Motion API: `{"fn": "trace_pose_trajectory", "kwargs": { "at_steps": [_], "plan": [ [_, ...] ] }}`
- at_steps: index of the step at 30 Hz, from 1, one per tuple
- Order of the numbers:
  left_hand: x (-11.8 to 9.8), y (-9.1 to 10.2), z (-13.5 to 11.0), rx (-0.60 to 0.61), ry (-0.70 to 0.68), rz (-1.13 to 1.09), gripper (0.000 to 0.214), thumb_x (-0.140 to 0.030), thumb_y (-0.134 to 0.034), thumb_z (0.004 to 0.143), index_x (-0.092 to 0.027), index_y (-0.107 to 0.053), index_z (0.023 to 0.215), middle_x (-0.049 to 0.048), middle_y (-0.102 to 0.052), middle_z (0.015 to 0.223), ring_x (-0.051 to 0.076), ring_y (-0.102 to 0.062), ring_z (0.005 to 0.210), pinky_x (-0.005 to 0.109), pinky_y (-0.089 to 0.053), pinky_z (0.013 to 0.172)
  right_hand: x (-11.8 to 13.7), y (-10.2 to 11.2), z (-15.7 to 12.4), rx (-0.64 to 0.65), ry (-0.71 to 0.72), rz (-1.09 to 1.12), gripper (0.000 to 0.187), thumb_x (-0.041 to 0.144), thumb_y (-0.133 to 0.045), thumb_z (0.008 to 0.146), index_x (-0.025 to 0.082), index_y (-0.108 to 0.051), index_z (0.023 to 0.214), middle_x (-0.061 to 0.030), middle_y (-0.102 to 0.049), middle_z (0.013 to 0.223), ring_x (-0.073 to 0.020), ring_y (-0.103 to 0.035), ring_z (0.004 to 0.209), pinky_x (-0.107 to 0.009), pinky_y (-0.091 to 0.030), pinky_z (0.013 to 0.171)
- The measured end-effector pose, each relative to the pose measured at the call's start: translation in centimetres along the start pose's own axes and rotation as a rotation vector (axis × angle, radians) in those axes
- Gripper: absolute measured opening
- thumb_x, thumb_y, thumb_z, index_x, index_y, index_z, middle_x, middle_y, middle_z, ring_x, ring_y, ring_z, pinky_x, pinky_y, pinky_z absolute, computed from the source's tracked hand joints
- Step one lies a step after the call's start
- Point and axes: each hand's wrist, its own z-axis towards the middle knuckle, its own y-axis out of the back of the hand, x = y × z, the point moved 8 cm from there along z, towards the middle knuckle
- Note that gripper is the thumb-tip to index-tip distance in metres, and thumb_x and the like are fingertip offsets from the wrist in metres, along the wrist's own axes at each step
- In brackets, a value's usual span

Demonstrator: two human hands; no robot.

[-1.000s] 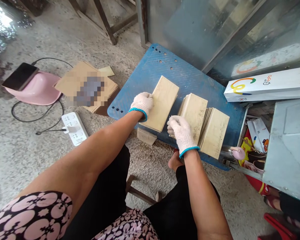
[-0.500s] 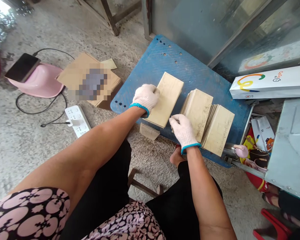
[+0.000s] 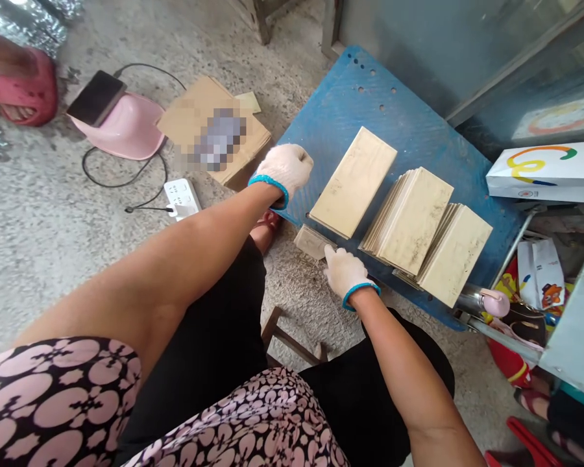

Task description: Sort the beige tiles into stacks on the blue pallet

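Note:
Three piles of thin pale wooden boards lie on a blue platform (image 3: 370,110): a flat pile (image 3: 353,181) on the left, a fanned pile (image 3: 409,220) in the middle and another pile (image 3: 455,253) on the right. My left hand (image 3: 285,170), in a white glove, is curled in a loose fist just left of the flat pile, off the boards and holding nothing. My gloved right hand (image 3: 343,272) is at the platform's near edge, its fingertips at a small wooden block (image 3: 311,241) on the floor.
On the concrete floor to the left are a cardboard box (image 3: 209,130), a white power strip (image 3: 182,198) and a pink seat (image 3: 121,126) with a phone on it. A white printed box (image 3: 540,172) and a metal flask (image 3: 481,301) lie at the right. Another person's foot in a red sandal (image 3: 24,87) is at the top left.
My left hand has let go of the flat pile and drawn back to its left. My right hand left the fanned pile and dropped to the small block. The view shifted left.

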Motion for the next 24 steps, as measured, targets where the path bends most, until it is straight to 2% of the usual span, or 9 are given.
{"fn": "trace_pose_trajectory", "kwargs": {
  "at_steps": [2,5,7,10,13,19,24],
  "plan": [
    [-0.1,0.0,0.1,0.001,-0.068,0.103,0.031,-0.032,-0.047,0.088,-0.021,-0.072,0.103,0.0056,-0.069,0.098,0.026,-0.062,0.104,0.03,-0.045,0.091,-0.2,-0.3,0.3,0.015,-0.018,-0.01,0.051,0.027,-0.053,0.093,0.017,-0.042,0.141,-0.0188,-0.06,0.115,-0.0319,-0.065,0.1,-0.041,-0.054,0.078],
    [0.3,-0.6,0.4,0.087,-0.078,0.193,0.032,-0.031,-0.048,0.085,-0.019,-0.072,0.103,0.0064,-0.069,0.093,0.025,-0.062,0.101,0.027,-0.046,0.087,-0.6,-0.7,0.8,0.049,-0.04,-0.017,0.053,0.03,-0.054,0.093,0.017,-0.039,0.143,-0.0186,-0.059,0.116,-0.0319,-0.065,0.102,-0.042,-0.053,0.082],
    [0.4,-0.6,0.5,0.096,-0.09,0.216,0.033,-0.031,-0.048,0.084,-0.019,-0.072,0.103,0.0063,-0.069,0.094,0.025,-0.063,0.1,0.026,-0.046,0.084,-0.7,-0.8,1.1,0.057,-0.047,-0.015,0.055,0.032,-0.055,0.093,0.016,-0.038,0.143,-0.0191,-0.058,0.118,-0.0322,-0.064,0.104,-0.042,-0.052,0.083],
    [0.4,-0.6,0.5,0.097,-0.119,0.209,0.034,-0.031,-0.046,0.084,-0.02,-0.072,0.103,0.0064,-0.068,0.092,0.025,-0.063,0.098,0.026,-0.045,0.081,-0.8,-0.7,1.3,0.068,-0.048,0.011,0.048,0.036,-0.055,0.093,0.017,-0.044,0.137,-0.0188,-0.058,0.118,-0.0334,-0.064,0.103,-0.042,-0.052,0.083],
    [0.5,-0.8,0.3,0.126,-0.117,0.173,0.034,-0.031,-0.047,0.084,-0.02,-0.072,0.104,0.0054,-0.067,0.081,0.024,-0.063,0.097,0.026,-0.044,0.081,-1.2,-0.6,1.3,0.089,-0.05,0.068,0.04,0.038,-0.051,0.095,0.021,-0.048,0.131,-0.0172,-0.059,0.116,-0.033,-0.065,0.101,-0.041,-0.051,0.082],
    [0.3,-1.0,-0.2,0.152,-0.116,0.153,0.03,-0.032,-0.048,0.084,-0.022,-0.072,0.099,0.0034,-0.065,0.069,0.023,-0.063,0.088,0.028,-0.045,0.079,-1.8,-1.1,1.6,0.098,-0.023,0.162,0.045,0.04,-0.053,0.093,0.02,-0.05,0.133,-0.0161,-0.061,0.115,-0.0313,-0.065,0.103,-0.038,-0.049,0.086],
    [0.1,-1.4,-0.3,0.179,-0.138,0.131,0.029,-0.029,-0.047,0.084,-0.02,-0.071,0.096,0.0049,-0.066,0.073,0.023,-0.063,0.086,0.028,-0.044,0.079,-1.9,-1.3,1.4,0.078,-0.012,0.213,0.043,0.041,-0.054,0.092,0.022,-0.053,0.131,-0.0145,-0.062,0.113,-0.0296,-0.065,0.102,-0.036,-0.048,0.086]
  ]
}}
